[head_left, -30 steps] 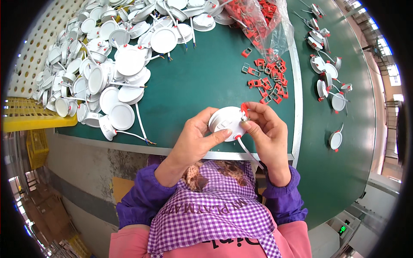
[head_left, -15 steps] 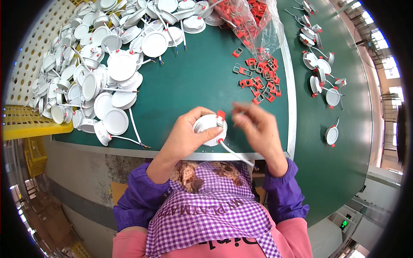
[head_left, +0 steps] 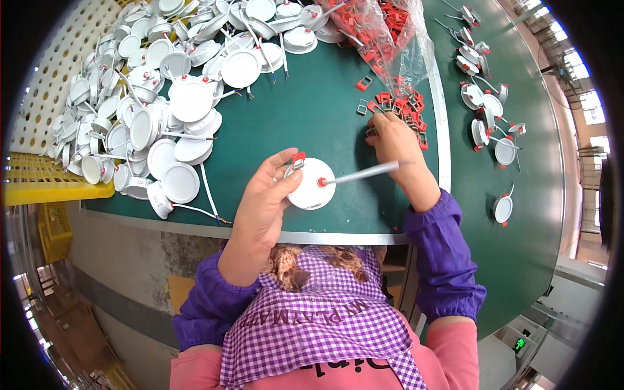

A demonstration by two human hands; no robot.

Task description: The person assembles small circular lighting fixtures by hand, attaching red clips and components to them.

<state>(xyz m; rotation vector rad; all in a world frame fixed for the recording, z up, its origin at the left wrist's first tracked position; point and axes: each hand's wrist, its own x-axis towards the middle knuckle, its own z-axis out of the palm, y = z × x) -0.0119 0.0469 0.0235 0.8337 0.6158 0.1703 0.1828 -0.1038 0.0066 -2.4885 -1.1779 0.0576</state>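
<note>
My left hand [head_left: 263,195] holds a round white lamp housing [head_left: 312,185] just above the green table [head_left: 305,117]. A red clip [head_left: 298,158] sits on the housing's rim by my thumb, and a white cable [head_left: 364,173] runs from its middle to the right. My right hand [head_left: 393,140] reaches forward to a loose pile of red clips [head_left: 403,107] on the table, fingers curled down among them. I cannot see whether it grips one.
A large heap of white lamp housings [head_left: 162,97] with cables covers the table's left and far side. A clear plastic bag of red clips [head_left: 383,29] lies at the far middle. Finished lamps with clips [head_left: 487,110] lie on the green belt to the right. A yellow crate [head_left: 39,182] stands at left.
My right hand left the lamp housing and moved forward to the red clips. My left hand kept the housing, which now has a red clip on its rim.
</note>
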